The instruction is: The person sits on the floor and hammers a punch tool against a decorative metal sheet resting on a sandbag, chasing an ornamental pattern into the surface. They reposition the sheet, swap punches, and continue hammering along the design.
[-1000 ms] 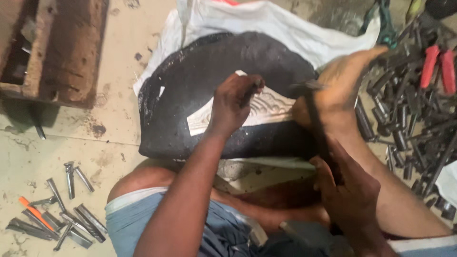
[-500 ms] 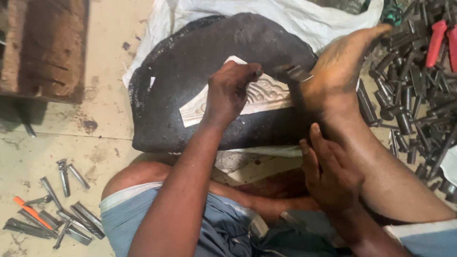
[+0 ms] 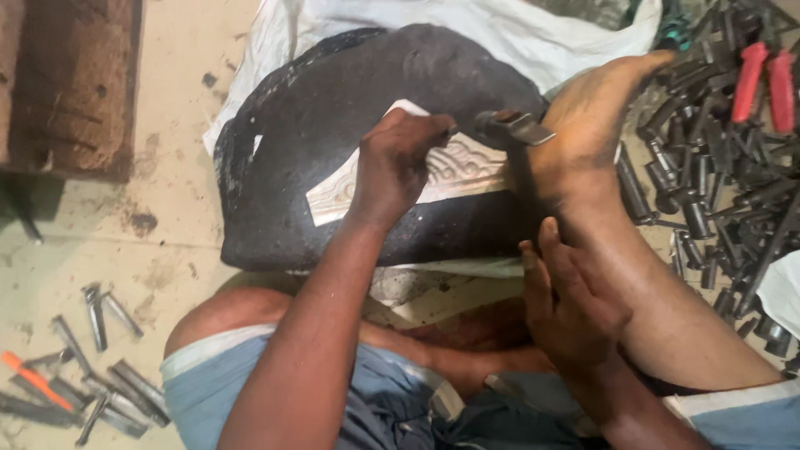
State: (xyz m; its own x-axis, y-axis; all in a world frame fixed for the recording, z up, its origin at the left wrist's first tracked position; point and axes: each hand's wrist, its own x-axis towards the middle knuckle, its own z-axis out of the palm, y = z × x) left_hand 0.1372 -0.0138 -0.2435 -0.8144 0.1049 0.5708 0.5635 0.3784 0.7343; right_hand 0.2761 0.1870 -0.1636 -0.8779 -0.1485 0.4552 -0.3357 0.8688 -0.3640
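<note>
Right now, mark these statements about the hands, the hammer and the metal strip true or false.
1. The left hand rests on a pale embossed metal strip. True.
2. The strip lies on bare floor. False: it lies on a black rounded block.
3. The right hand holds a hammer by its handle. True.
4. The hammer head is beside the left hand's fingers. True.
5. A bare foot rests on the left side of the block. False: on the right side.
6. The red-handled tools lie lower left. False: upper right.

Dim, soft light; slight blur
</note>
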